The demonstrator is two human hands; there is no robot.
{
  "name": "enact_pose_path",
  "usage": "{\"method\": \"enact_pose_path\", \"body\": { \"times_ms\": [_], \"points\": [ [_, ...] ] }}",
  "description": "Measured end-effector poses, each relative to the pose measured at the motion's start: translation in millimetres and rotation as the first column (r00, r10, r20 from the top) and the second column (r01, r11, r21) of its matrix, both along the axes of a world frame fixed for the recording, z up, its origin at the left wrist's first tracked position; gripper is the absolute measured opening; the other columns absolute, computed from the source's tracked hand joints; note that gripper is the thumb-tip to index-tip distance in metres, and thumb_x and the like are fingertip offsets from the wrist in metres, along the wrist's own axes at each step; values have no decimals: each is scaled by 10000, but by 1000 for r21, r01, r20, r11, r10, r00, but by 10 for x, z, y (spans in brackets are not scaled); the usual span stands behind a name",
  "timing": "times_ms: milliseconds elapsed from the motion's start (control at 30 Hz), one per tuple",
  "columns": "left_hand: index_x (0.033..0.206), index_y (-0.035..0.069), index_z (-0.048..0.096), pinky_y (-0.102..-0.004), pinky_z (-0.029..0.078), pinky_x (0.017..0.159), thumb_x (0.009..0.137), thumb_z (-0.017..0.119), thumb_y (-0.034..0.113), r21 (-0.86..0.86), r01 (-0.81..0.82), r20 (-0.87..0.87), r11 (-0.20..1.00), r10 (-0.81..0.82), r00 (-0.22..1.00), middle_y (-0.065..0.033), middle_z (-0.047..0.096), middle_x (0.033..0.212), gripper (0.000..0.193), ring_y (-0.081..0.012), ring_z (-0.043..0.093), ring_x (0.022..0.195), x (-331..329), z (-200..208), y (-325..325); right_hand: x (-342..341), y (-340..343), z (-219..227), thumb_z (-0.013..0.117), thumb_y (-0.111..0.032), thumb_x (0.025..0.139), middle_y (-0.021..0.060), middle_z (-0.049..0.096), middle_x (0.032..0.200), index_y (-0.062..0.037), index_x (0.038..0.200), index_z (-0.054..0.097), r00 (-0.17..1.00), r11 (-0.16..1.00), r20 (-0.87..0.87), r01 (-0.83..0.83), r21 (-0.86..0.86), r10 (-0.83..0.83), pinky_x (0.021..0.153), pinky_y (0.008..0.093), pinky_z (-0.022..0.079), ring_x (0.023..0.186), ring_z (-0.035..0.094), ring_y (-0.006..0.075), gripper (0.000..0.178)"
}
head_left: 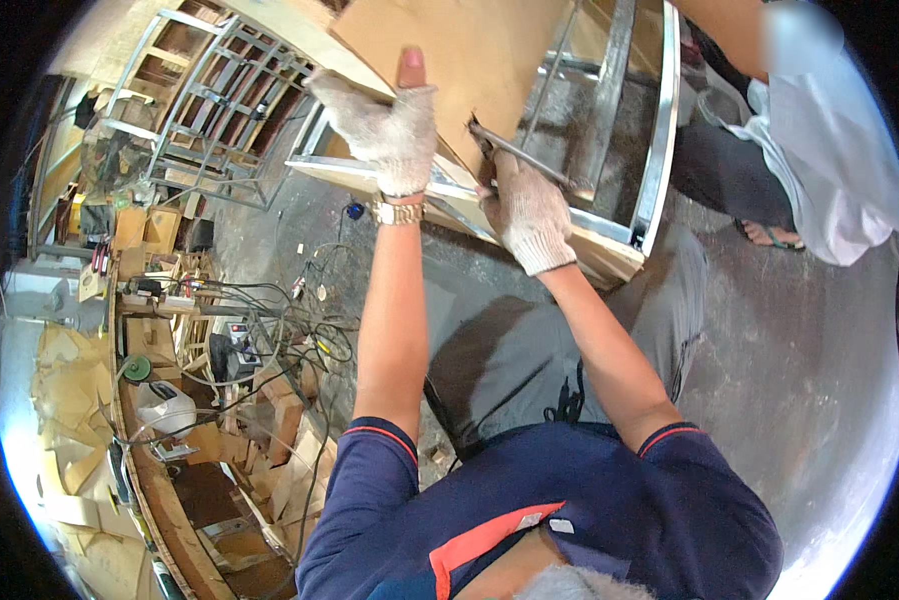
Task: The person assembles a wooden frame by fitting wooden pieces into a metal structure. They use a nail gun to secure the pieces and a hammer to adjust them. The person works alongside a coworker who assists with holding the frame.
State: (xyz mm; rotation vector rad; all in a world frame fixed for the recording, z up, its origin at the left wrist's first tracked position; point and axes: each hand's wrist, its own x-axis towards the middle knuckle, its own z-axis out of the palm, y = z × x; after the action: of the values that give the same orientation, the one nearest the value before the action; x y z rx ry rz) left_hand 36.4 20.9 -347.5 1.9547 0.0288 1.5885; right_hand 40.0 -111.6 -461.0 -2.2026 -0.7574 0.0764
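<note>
My left hand (384,130), in a pale knit glove with one bare digit sticking out, is over the near left edge of a brown wooden panel (449,50). Its fingers are spread and nothing shows in them. My right hand (531,205), gloved too, is closed around a slim metal tool (529,160) with a dark end; its exact kind I cannot make out. The tool lies slantwise over the panel's near right side. Under the panel is a metal-and-wood frame (654,150) with bars across its opening.
At right stands another person in a white garment (819,150), an arm above the frame's far corner. Metal frames (209,100) lean at the far left. Tangled cables (314,320) cross the floor. A cluttered bench (134,440) with a white jug (164,408) runs along my left.
</note>
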Motion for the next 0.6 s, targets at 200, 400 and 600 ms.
{"method": "enact_pose_path", "body": {
  "times_ms": [200, 400, 600],
  "points": [
    [1384, -22, 384, -439, 400, 1102, 838, 885, 318, -53, 108, 23, 993, -107, 994, -193, 495, 1327, 815, -273, 500, 1234, 23, -54, 67, -3, 5, -23, 750, -293, 875, 201, 725, 966, -52, 1121, 629, 998, 998, -40, 49, 28, -48, 776, 500, 592, 907, 732, 379, 365],
    [1365, -14, 393, -436, 417, 1085, 835, 888, 310, -65, 149, 38, 987, -147, 988, -185, 518, 1294, 794, -267, 509, 1212, 36, -30, 59, -55, 24, -30, 750, -331, 883, 177, 726, 983, -58, 1101, 641, 998, 995, 4, 59, 74, -59, 792, 486, 584, 916, 729, 359, 366],
    [1458, -37, 416, -369, 457, 1054, 918, 770, 97, -55, 88, 79, 995, -83, 993, -165, 562, 1375, 659, -227, 554, 1206, 59, -11, -15, -37, 6, 21, 744, -314, 893, 182, 719, 1000, -49, 1120, 625, 999, 998, -18, 31, 48, -31, 791, 481, 584, 938, 723, 354, 369]
  ]
}}
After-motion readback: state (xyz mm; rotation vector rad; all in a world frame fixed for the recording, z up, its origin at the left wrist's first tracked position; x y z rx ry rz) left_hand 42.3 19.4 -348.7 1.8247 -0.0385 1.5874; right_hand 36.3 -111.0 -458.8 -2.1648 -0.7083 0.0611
